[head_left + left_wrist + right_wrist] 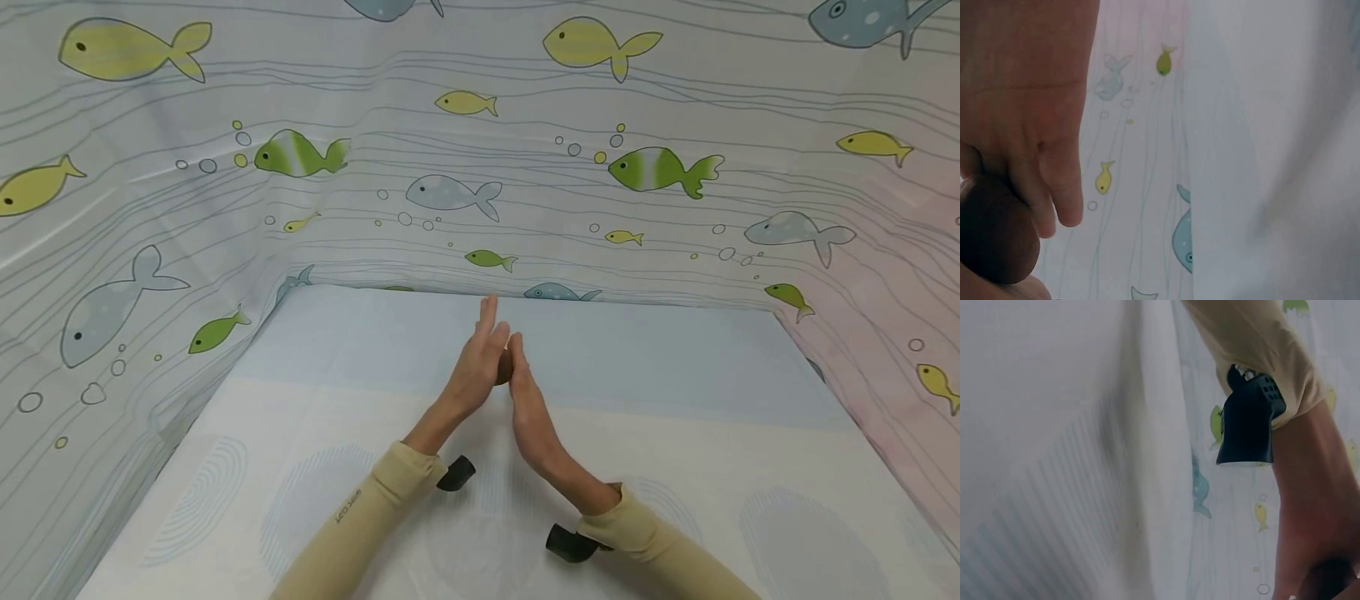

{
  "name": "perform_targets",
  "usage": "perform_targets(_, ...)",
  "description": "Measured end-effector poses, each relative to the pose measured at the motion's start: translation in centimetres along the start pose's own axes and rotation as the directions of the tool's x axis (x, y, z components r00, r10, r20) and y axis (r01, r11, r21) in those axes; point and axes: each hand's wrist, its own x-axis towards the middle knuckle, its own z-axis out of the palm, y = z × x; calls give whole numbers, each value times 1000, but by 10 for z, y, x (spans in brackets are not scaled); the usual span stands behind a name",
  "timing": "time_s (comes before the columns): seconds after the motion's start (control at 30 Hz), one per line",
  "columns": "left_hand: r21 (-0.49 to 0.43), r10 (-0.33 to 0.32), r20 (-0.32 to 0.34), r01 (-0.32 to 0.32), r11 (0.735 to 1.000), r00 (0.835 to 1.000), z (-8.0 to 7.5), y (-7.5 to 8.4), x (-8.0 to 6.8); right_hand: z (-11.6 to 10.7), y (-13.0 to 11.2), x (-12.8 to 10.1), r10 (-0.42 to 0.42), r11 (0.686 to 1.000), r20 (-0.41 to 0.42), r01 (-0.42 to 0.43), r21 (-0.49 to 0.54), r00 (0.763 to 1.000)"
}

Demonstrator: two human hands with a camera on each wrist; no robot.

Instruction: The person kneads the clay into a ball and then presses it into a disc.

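A small brown ball (503,367) is squeezed between my two palms above the middle of the table. My left hand (478,357) presses on it from the left with straight fingers pointing up and away. From the right, my right hand (527,396) presses against it, fingers also straight. Most of the ball is hidden in the head view. The left wrist view shows the brown ball (994,234) at the lower left, under the left hand's fingers (1060,187). In the right wrist view the left forearm (1313,506) and its black wrist camera (1249,422) show.
The table (660,450) has a pale blue and white cover with faint ring patterns. Fish-print curtain walls (450,167) enclose it at the back, left and right. Both arms wear beige sleeves (360,517) with black wrist cameras (570,543).
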Motion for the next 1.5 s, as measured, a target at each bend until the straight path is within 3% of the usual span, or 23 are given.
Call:
perform_targets(0.4, -34, -62, 19, 63, 997, 998, -1, -17, 0, 4, -11, -3, -41, 998, -19, 40, -57, 999)
perform_targets(0.67, -69, -52, 59, 56, 996, 997, 3, -23, -5, 2, -6, 3, -49, 998, -52, 46, -45, 997)
perform_targets(0.97, -64, -82, 89, 88, 994, 993, 9, -19, -15, -2, -4, 10, -63, 995, -95, 55, -77, 994)
perform_targets(1.13, -45, -69, 99, 74, 996, 993, 13, -14, -22, -8, -2, 17, -59, 993, -142, 43, -112, 988)
perform_targets(1.5, -45, -2, 135, 8, 999, 991, 20, -1, -34, -21, 10, 29, -11, 999, -189, 1, -54, 982)
